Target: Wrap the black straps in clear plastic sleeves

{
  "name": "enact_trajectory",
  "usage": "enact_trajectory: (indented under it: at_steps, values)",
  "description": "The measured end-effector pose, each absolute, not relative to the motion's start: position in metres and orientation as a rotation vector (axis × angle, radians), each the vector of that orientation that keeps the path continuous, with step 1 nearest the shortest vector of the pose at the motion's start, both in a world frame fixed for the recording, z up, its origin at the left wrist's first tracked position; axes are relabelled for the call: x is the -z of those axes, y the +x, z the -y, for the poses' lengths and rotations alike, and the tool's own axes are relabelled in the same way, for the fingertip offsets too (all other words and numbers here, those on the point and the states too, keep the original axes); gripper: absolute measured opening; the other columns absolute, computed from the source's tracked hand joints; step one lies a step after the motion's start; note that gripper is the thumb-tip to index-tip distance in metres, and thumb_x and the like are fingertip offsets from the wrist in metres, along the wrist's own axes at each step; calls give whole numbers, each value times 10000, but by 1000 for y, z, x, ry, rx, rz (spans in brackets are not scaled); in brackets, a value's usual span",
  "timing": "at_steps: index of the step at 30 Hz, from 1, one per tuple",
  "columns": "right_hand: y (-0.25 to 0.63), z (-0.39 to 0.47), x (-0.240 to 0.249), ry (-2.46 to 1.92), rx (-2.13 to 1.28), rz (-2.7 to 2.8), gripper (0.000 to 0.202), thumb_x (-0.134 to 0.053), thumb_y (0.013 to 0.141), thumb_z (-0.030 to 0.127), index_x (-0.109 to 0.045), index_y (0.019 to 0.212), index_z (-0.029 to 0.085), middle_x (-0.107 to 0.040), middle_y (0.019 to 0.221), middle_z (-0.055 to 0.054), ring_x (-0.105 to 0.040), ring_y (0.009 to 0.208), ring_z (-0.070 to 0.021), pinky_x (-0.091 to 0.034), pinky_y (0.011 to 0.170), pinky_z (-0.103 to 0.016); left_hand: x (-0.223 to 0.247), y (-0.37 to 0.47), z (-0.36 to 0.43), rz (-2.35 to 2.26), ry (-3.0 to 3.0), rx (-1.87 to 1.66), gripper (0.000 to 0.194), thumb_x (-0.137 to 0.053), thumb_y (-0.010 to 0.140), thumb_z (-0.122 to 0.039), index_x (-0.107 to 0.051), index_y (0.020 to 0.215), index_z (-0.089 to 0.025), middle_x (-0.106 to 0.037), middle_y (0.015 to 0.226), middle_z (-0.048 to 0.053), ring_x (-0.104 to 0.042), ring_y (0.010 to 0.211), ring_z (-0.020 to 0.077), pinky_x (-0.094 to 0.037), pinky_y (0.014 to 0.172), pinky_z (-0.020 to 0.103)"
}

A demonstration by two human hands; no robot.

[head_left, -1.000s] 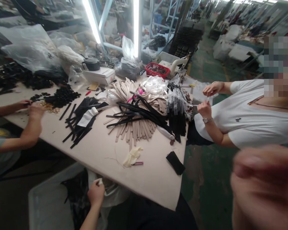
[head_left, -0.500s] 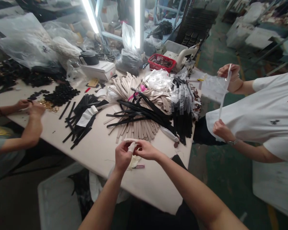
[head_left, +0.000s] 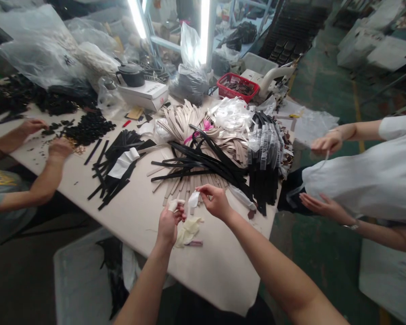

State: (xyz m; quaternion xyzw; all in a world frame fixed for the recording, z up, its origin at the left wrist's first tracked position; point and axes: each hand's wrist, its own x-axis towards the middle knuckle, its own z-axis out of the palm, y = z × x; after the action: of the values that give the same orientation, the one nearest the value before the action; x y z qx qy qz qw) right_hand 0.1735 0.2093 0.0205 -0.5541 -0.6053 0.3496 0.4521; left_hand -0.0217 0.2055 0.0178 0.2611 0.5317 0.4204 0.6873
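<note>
My right hand [head_left: 218, 203] is closed in a pinch on a small white strip [head_left: 193, 199], which hangs from its fingertips just above the table. Beside it, a little lower and to the left, is my left hand [head_left: 169, 225], its fingers loosely bent and somewhat apart. A whitish wrap [head_left: 174, 205] covers one of its fingers; I cannot make out whether it is tape or a finger cover. Below the hands lie crumpled pale yellow pieces [head_left: 188, 231] and a small purplish stick-like item [head_left: 195, 243].
Beyond my hands are piled beige strips [head_left: 179, 117], black strips [head_left: 203, 162] and plastic-wrapped black strips [head_left: 264, 171]. Further back stand a red basket [head_left: 237, 88] and a white box [head_left: 145, 95]. Co-workers' hands are at left [head_left: 59, 148] and right [head_left: 326, 142].
My hands have come apart; the right moved up and right with the white strip. The co-worker at right lowered their upper hand and no longer stretches a clear strip between both hands.
</note>
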Motion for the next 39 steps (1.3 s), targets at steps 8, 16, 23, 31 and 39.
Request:
enact_trajectory:
  at_steps: [8, 16, 23, 31, 39]
  values:
    - [156, -210, 2, -1183, -999, 1735, 182, -523, 922, 135, -669, 1007, 203, -721, 1195, -81, -686, 1095, -191, -531, 963, -327, -4, -37, -208, -1044, 598, -465, 265, -796, 737, -327, -732, 833, -89, -726, 801, 121, -635, 591, 154, -479, 547, 242]
    - [120, -223, 38, -1333, -1341, 1276, 218, -602, 886, 267, -675, 1060, 158, -689, 1209, -123, -689, 1038, -203, -556, 942, -366, 21, -62, -180, -1332, 760, -664, 288, -820, 715, -385, -720, 742, -117, -677, 621, 46, -597, 526, 131, -464, 513, 223]
    - [77, -222, 76, -1871, -1174, 1261, 370, -613, 847, 280, -592, 1200, 172, -671, 1191, -109, -705, 751, -157, -596, 728, -299, 72, -109, -160, -1500, 792, -715, 231, -715, 769, -317, -718, 839, -96, -717, 688, 66, -635, 533, 145, -511, 523, 242]
    - [107, -355, 79, -2003, -699, 1917, 382, -559, 899, 182, -599, 1277, 149, -604, 1287, -148, -529, 1197, -243, -402, 1046, -347, 141, -204, -195, -1773, 666, -810, 269, -629, 677, -43, -629, 936, -118, -702, 662, 18, -679, 547, 161, -535, 527, 237]
    - [79, -356, 82, -2003, -587, 2307, 227, -533, 849, 62, -691, 1011, 79, -562, 1266, -249, -430, 1273, -335, -319, 1063, -461, 159, -218, -196, -1763, 438, -796, 97, -629, 803, -163, -611, 720, -115, -630, 529, 22, -575, 394, 123, -423, 389, 187]
